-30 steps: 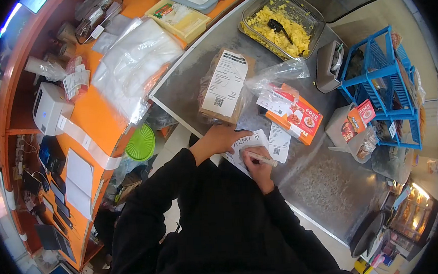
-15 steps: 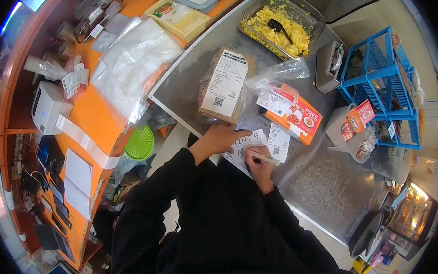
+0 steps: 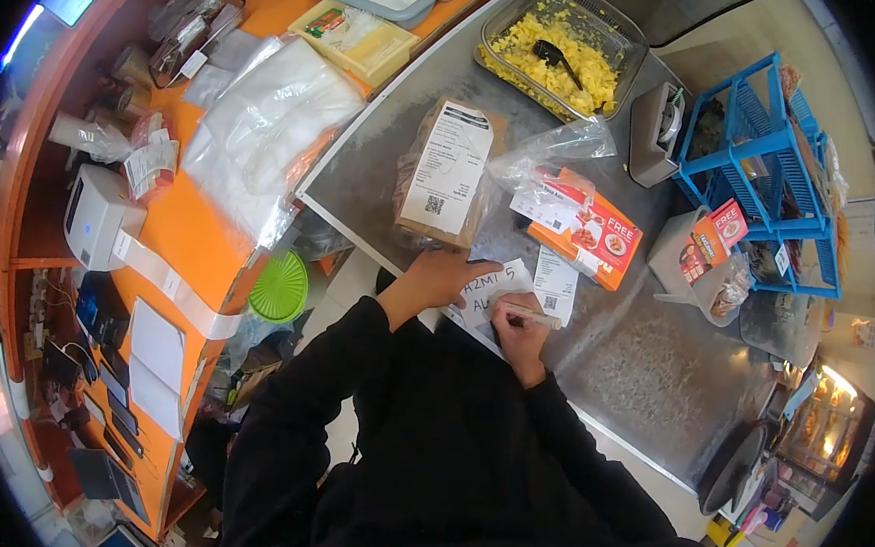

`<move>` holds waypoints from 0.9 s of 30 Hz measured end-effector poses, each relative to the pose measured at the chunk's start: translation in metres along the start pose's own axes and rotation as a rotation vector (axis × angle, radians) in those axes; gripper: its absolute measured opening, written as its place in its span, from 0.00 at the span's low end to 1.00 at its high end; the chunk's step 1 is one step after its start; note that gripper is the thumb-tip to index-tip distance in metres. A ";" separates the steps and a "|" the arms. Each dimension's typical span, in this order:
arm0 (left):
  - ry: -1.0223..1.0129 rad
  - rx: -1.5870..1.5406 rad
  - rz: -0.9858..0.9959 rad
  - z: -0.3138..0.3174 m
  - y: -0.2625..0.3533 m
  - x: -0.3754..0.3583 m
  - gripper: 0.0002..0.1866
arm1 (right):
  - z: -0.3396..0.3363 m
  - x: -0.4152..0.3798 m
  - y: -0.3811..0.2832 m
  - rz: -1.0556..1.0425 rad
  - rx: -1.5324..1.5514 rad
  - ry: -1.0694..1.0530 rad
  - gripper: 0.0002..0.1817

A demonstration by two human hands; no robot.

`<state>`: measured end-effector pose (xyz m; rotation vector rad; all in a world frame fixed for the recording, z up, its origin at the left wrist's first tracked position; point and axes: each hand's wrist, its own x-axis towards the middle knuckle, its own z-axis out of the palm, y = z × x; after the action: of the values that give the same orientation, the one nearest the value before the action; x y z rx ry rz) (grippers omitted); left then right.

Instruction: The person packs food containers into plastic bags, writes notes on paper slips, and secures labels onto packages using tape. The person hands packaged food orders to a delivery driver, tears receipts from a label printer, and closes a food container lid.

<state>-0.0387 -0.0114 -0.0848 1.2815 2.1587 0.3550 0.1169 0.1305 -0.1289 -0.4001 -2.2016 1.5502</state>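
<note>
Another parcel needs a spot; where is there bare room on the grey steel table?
Widest: the smeared steel table between the right hand and black round pan. Narrower: the strip between the brown package and orange counter. Crowded: around the orange printed box and clear plastic bag.

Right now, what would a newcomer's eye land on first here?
Probably the bright yellow food in the clear tray at the metal table's far end, with a black utensil in it. Next, the blue rack on the right. Nearest the wearer, the right hand holds a pen over handwritten paper, the left hand at its edge.
</note>
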 end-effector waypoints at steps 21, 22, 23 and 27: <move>-0.014 -0.042 -0.051 0.000 0.002 0.000 0.46 | -0.011 0.010 0.011 0.017 0.007 0.009 0.05; -0.012 -0.044 -0.052 0.000 0.002 0.000 0.46 | -0.012 0.009 0.010 0.013 -0.012 0.023 0.05; -0.016 -0.050 -0.050 0.000 0.003 0.000 0.46 | -0.013 0.009 0.008 0.009 -0.030 0.038 0.05; -0.026 -0.053 -0.056 -0.002 0.004 0.000 0.46 | -0.013 0.013 0.002 -0.039 -0.142 0.089 0.04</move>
<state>-0.0375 -0.0092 -0.0813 1.1875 2.1448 0.3680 0.1118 0.1480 -0.1248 -0.4577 -2.2440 1.3343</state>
